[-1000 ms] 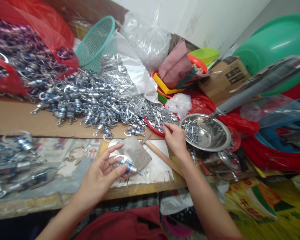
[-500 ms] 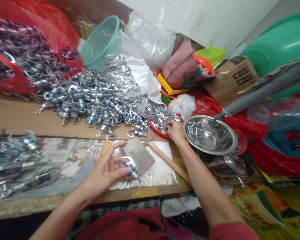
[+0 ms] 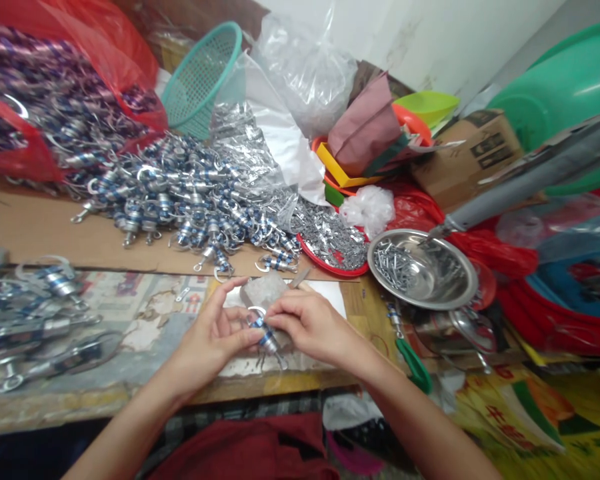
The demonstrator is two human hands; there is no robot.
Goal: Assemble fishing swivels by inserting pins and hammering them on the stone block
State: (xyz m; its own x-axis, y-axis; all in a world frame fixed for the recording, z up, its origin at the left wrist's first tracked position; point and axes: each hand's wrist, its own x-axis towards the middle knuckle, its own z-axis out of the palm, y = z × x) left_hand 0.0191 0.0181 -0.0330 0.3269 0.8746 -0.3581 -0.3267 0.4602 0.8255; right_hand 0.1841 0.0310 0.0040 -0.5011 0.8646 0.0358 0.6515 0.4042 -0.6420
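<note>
My left hand [image 3: 214,337] pinches a small silver-and-blue metal clip [image 3: 263,333] between thumb and fingers, just above a grey stone block [image 3: 263,291] near the table's front edge. My right hand [image 3: 313,323] has closed in from the right; its fingertips meet the same clip, pinched on it or on a tiny part I cannot make out. A big heap of the same clips [image 3: 190,200] lies behind. A red plate of small silver pieces [image 3: 333,240] and a steel bowl of screws [image 3: 423,270] stand to the right.
More clips [image 3: 35,313] lie at the left edge, and red bags [image 3: 40,100] hold purple ones. A teal basket [image 3: 203,77], clear plastic bags, a cardboard box [image 3: 473,157], green basins [image 3: 565,87] and green-handled pliers [image 3: 413,360] crowd the back and right.
My right hand left the red plate of silver pieces and came back to the clip held in my left hand, covering the wooden handle by the block. My left hand stayed put.
</note>
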